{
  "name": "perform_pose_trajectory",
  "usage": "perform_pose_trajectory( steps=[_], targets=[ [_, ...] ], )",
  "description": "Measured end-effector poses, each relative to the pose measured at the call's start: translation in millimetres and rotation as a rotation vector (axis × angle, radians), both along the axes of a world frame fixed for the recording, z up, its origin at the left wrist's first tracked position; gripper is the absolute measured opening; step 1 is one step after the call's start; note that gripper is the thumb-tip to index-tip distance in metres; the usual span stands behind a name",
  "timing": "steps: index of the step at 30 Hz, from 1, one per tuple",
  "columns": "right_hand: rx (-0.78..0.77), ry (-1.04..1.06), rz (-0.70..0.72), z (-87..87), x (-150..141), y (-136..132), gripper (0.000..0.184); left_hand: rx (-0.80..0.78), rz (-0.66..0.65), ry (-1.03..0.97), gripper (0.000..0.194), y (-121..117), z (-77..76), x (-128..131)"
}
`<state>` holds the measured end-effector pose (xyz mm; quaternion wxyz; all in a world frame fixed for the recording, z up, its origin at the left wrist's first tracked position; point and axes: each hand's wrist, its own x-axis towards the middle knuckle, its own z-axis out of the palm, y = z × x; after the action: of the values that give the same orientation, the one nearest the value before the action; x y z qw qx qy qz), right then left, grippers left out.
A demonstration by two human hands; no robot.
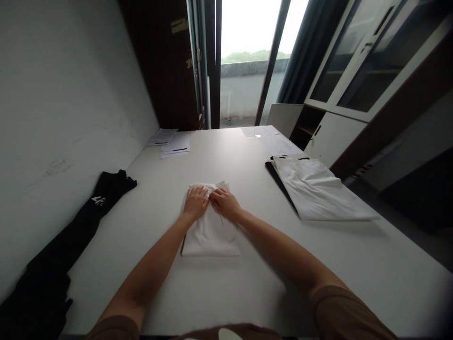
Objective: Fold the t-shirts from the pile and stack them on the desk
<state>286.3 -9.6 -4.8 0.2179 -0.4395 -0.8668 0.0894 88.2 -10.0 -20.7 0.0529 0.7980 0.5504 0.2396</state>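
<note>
A white folded garment (212, 238), probably a shirt, lies as a narrow rectangle in the middle of the white table (226, 163). Flat on its far left part rests my left hand (196, 202), fingers stretched out together. My right hand (223, 202) is at the far right part, its fingers bent and pinching the fabric close to the left fingertips. Creases run from the hands down the cloth. A thin dark edge shows under its left side.
On the right lies a stack of folded white and black clothes (314, 191). A black garment (83, 226) with a white print stretches along the left wall. Papers (175, 144) lie at the far left, more sheets (279, 143) at the far right. Cabinets (336, 134) stand beyond the right edge.
</note>
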Motion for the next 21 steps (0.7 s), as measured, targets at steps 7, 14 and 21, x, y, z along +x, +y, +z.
perform_pose_trajectory(
  steps=[7,14,21],
  targets=[
    [-0.099,-0.067,-0.175,-21.8,11,18,0.045,-0.174,0.063,0.072,0.057,5,-13.4,-6],
    [-0.065,0.067,-0.402,-26.6,42,48,0.033,-0.178,0.089,0.096,0.06,6,-14.6,-8],
    [-0.102,0.103,-0.282,-34.4,50,60,0.025,-0.183,0.099,0.168,0.061,2,-7.9,-6]
  ],
)
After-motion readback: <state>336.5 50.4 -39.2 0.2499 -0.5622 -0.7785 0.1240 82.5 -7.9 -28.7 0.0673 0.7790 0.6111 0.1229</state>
